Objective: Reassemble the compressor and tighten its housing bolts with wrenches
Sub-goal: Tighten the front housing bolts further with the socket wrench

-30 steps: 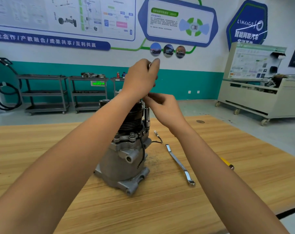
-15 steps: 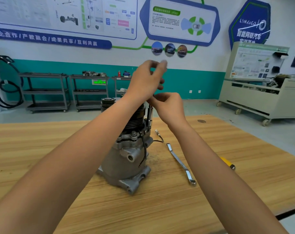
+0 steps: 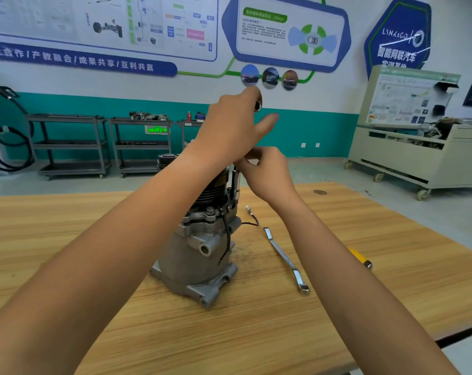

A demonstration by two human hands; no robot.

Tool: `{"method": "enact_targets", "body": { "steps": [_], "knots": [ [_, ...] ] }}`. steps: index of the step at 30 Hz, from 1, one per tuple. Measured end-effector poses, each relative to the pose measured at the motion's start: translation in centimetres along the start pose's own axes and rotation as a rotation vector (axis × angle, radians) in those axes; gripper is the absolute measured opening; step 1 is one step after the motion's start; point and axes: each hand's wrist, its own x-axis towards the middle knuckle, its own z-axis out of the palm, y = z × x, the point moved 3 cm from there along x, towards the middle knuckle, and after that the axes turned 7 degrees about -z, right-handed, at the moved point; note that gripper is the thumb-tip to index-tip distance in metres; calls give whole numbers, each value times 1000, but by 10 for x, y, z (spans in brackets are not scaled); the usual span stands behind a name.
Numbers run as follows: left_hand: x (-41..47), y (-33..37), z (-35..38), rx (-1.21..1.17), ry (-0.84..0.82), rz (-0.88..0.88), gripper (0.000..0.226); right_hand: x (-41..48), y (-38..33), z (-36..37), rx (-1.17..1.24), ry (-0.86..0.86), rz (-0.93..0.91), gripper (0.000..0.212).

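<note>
The wooden workbench (image 3: 364, 307) filled most of the room in front of me, and the compressor (image 3: 199, 253) stood upright on it, roughly at its middle, pulley end up. Its silver housing looked closed up already, with at least one bolt head seated on the upper flange, so I judged the reassembly mostly done and the tightening only part way through. Above the compressor the left hand (image 3: 229, 125) was raised, curled around the dark top of a tool handle, one finger sticking out loose. Lower, just to the right of the compressor's black pulley, the right hand (image 3: 267, 174) pinched the upper end of a socket tool (image 3: 235, 185) that stood upright on a bolt at the compressor's top edge. Whether that bolt was snug I could not tell. To the right of the compressor a ring spanner (image 3: 285, 259) lay flat on the bench, untouched, and further right again a yellow-handled tool (image 3: 360, 258) poked out from behind the forearm. A small connector (image 3: 248, 209) on its black lead lay loose just beside the compressor
</note>
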Motion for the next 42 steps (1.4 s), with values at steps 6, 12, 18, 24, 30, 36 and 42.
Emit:
{"method": "enact_targets", "body": {
  "steps": [6, 12, 18, 24, 30, 36, 42],
  "knots": [
    [-2, -7, -2, -571, -80, -241, 29, 0, 7, -3, 15, 62, 4, 26],
    [-2, -16, 3, -748, -51, -459, 32, -3, 11, 3, 85, 25, 27, 28],
    [2, -12, 0, -533, -64, -370, 44, -5, 14, 0, 120, 22, 32, 27],
    [4, -15, -4, -274, -76, -316, 48, -6, 14, 1, 78, -13, 24, 29],
    [1, -29, 3, -673, -126, -460, 38, -5, 13, 3, 103, -10, 35, 24],
    [5, -43, 2, -947, -318, -570, 38, -8, 13, 4, 123, -4, 47, 21],
    [4, -43, 5, -1001, -342, -608, 41, -10, 14, 5, 117, 21, 55, 24]
  ]
}}
